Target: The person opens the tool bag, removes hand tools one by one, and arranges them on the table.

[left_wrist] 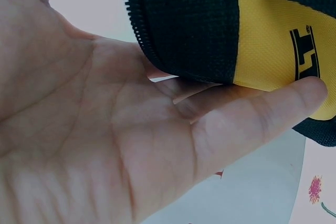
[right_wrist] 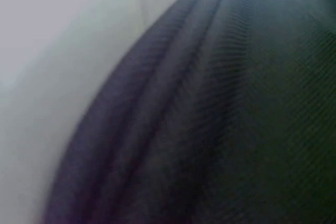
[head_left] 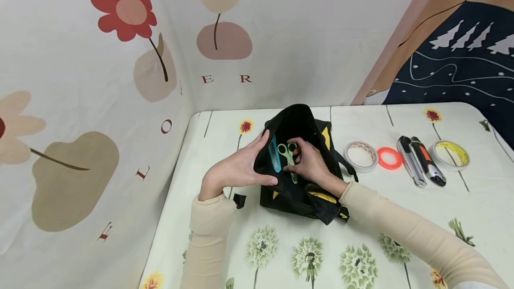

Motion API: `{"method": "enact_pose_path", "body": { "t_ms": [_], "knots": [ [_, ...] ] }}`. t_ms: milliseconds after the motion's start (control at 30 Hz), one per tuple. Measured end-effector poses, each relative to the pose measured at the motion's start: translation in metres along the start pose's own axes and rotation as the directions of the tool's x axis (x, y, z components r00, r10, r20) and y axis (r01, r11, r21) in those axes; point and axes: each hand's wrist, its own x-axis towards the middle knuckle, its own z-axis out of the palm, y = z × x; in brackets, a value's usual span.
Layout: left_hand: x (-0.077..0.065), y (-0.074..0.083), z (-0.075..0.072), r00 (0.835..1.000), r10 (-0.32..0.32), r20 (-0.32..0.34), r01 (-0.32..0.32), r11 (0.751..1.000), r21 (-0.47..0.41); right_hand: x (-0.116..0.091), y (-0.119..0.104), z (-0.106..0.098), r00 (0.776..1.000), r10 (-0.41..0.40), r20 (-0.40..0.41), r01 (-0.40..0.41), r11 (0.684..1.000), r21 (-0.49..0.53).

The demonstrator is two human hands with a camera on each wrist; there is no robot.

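A black and yellow zippered tool bag (head_left: 297, 117) stands with its mouth spread wide. At its left side my left hand (head_left: 237, 162) holds the rim, the thumb at the near edge and the fingers toward the far edge. In the left wrist view, straight fingers (left_wrist: 252, 119) run along the bag's yellow outer side (left_wrist: 268, 35). Inside the mouth, my right hand (head_left: 309, 162) grips green-handled scissors (head_left: 283, 150) by the handle loops, blades pointing toward me. A blue utility knife (head_left: 275, 157) stands against the inner left wall. Black fabric (right_wrist: 236, 103) fills much of the right wrist view.
Right of the bag lie a white tape roll (head_left: 347, 160), a red-orange ring (head_left: 389, 164), two utility knives (head_left: 411, 159) side by side and a yellow-lined tape roll (head_left: 466, 157). A black strap (head_left: 348, 166) sticks out on that side. Printed cloth walls (head_left: 281, 57) rise behind and left.
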Motion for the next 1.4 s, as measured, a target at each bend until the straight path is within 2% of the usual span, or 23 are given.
{"method": "enact_pose_path", "body": {
  "t_ms": [200,500,733,1267,1400],
  "knots": [
    [0.000,0.000,0.000,1.000,-0.004,0.000,0.004,1.000,-0.006,0.000,0.001,0.002,1.000,-0.001,0.019,0.002,1.000,-0.016],
    [0.001,-0.001,0.002,1.000,-0.009,-0.002,0.009,1.000,-0.013,-0.002,0.000,0.000,0.995,0.091,0.050,-0.091,0.996,-0.009],
    [0.001,-0.001,0.001,1.000,-0.003,-0.004,0.003,1.000,-0.013,-0.004,0.001,-0.002,0.994,0.091,0.056,-0.090,0.996,-0.017],
    [0.001,-0.001,0.002,1.000,-0.011,-0.006,0.011,1.000,-0.016,-0.003,-0.001,-0.011,0.991,0.101,0.084,-0.106,0.993,0.056],
    [0.000,-0.001,0.002,1.000,-0.017,-0.005,0.017,1.000,-0.017,-0.005,-0.004,-0.015,0.993,0.082,0.089,-0.088,0.994,0.059]
  ]
}}
